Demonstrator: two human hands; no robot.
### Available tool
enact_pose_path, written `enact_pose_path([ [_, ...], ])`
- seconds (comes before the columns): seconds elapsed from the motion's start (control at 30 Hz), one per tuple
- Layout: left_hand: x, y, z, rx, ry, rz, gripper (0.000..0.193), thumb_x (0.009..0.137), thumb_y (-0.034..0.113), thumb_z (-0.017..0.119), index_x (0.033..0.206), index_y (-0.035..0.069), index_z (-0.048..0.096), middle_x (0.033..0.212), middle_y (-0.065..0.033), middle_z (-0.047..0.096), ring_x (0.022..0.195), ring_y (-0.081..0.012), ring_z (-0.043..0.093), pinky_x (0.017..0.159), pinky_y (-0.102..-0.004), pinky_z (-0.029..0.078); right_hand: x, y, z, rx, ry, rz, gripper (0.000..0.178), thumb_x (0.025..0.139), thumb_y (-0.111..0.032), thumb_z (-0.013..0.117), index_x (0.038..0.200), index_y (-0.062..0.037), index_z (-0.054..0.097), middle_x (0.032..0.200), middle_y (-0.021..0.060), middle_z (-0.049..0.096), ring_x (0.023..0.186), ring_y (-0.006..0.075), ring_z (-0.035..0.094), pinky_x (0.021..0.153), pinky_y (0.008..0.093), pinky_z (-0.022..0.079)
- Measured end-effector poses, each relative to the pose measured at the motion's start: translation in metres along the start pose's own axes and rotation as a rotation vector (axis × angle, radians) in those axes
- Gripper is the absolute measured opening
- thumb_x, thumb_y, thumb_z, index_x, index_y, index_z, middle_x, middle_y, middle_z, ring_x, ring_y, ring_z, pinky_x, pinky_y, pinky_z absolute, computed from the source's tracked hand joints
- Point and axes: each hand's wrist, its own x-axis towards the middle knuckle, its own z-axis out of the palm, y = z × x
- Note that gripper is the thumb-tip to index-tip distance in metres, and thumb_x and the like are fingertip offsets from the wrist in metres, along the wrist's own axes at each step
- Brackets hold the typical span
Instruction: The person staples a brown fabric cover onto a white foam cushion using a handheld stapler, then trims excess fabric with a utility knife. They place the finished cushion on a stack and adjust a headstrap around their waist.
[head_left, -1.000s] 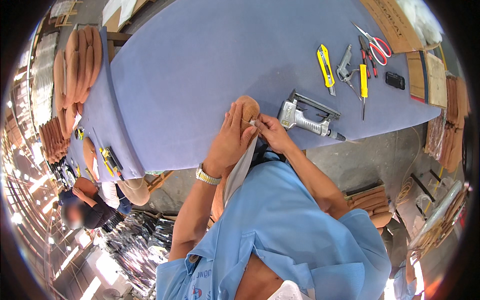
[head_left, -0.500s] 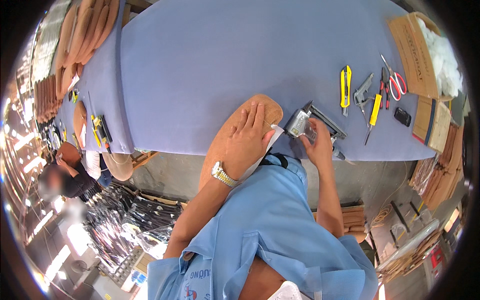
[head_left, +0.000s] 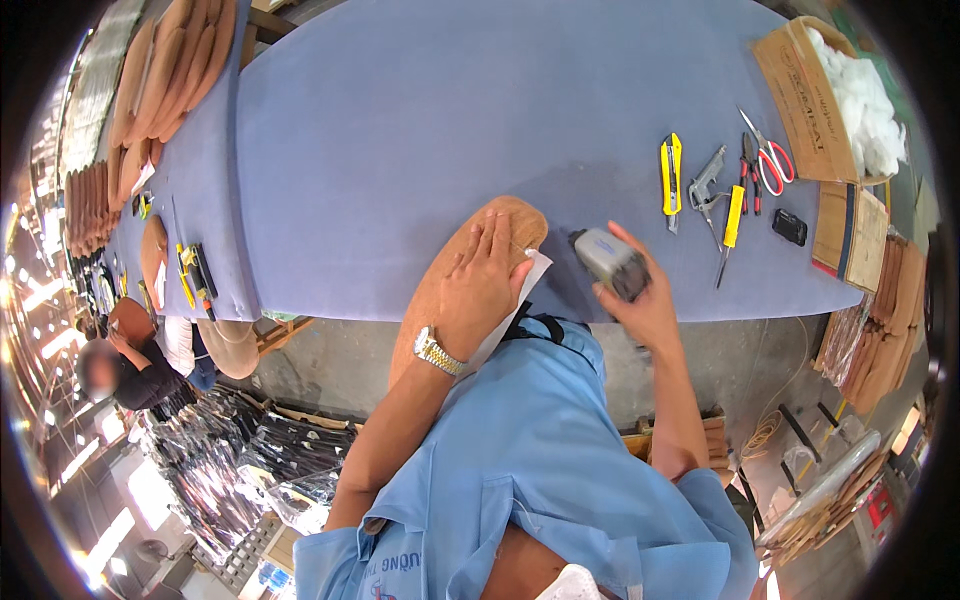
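My left hand [head_left: 482,290] lies flat on a long brown fabric-covered pad [head_left: 432,275] with a rounded end, its fingers stretched out. The pad sits at the table's front edge and juts over it toward me. Along its right side a white strip [head_left: 538,272] sticks out, near my left thumb. To the right of the pad, my right hand [head_left: 648,305] is wrapped around a grey staple gun [head_left: 608,258], which is raised above the table and slightly blurred. The tool's nose and lower parts are hard to make out.
Right of the staple gun on the blue table [head_left: 420,110] lie a yellow cutter [head_left: 670,180], an air blow gun [head_left: 706,180], a yellow-handled screwdriver [head_left: 733,215], pliers [head_left: 750,175], red-handled scissors [head_left: 772,165] and a carton [head_left: 800,95] of white stuffing. Brown pads [head_left: 170,70] are piled far left.
My right hand has picked up the staple gun from the table and turned it, with its body now pointing up toward me. My left hand stays flat on the pad.
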Motion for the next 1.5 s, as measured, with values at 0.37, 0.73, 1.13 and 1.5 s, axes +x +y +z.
enact_pose_path([
  [0.37,0.001,0.001,0.002,-0.030,-0.074,-0.048,0.071,0.098,0.022,0.064,0.157,-0.001,0.033,0.160,-0.0232,0.043,0.145,-0.0408,0.046,0.109,-0.0524,0.050,-0.015,-0.025,0.032,0.088,-0.092,-0.233,0.076,0.071,-0.009,0.077,0.145,-0.0075,0.060,0.134,0.0173,0.068,0.119,0.0340,0.068,0.100,0.0385,0.053],
  [0.73,0.002,-0.001,0.002,-0.117,-0.149,-0.077,0.082,0.090,0.012,0.068,0.161,0.000,0.027,0.164,-0.0244,0.035,0.150,-0.0429,0.037,0.113,-0.0617,0.043,-0.005,-0.039,0.035,0.040,-0.171,-0.155,0.077,0.069,-0.011,0.079,0.143,-0.0054,0.059,0.130,0.0176,0.068,0.114,0.0338,0.069,0.099,0.0380,0.053],
  [1.13,0.002,-0.005,0.019,-0.133,0.004,-0.026,0.072,0.092,0.016,0.058,0.159,0.001,0.034,0.167,-0.0212,0.032,0.151,-0.0447,0.036,0.110,-0.0682,0.037,0.001,-0.037,0.038,0.029,-0.220,0.042,0.065,0.086,-0.029,0.076,0.142,-0.0011,0.057,0.127,0.0146,0.068,0.109,0.0228,0.068,0.096,0.0327,0.052],
  [1.5,0.004,-0.001,0.007,-0.129,-0.107,-0.172,0.071,0.100,0.019,0.050,0.162,-0.001,0.023,0.170,-0.0206,0.025,0.154,-0.0437,0.031,0.111,-0.0708,0.038,0.006,-0.001,0.046,-0.036,-0.207,-0.176,0.066,0.091,-0.032,0.072,0.140,0.0058,0.050,0.126,0.0161,0.059,0.112,0.0259,0.061,0.098,0.0375,0.049],
])
